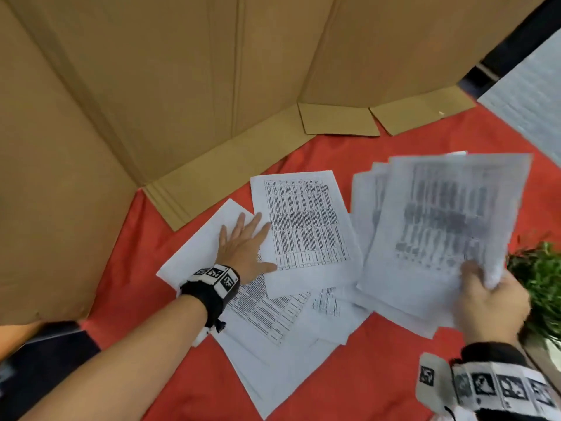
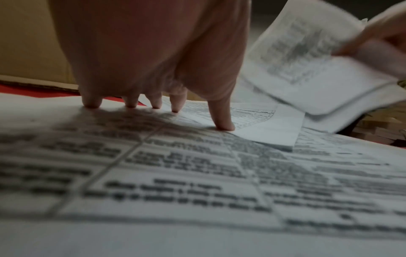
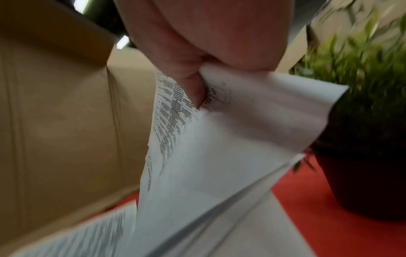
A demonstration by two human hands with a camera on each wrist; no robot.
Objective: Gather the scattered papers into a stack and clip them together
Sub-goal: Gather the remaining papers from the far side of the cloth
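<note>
Several white printed sheets (image 1: 306, 226) lie scattered and overlapping on a red cloth (image 1: 379, 369). My left hand (image 1: 243, 247) lies flat on them with fingers spread, its fingertips (image 2: 224, 125) pressing the paper. My right hand (image 1: 488, 302) pinches a bundle of sheets (image 1: 440, 226) by its near corner and holds it lifted and blurred above the cloth at the right; the thumb (image 3: 193, 90) bears on the printed side of the held bundle (image 3: 219, 156). No clip is in view.
A tall brown cardboard wall (image 1: 151, 86) encloses the back and left, with flaps (image 1: 337, 120) lying on the cloth. A green plant (image 1: 540, 275) in a dark pot (image 3: 364, 182) stands close to my right hand. A further sheet (image 1: 528, 92) shows at the far right.
</note>
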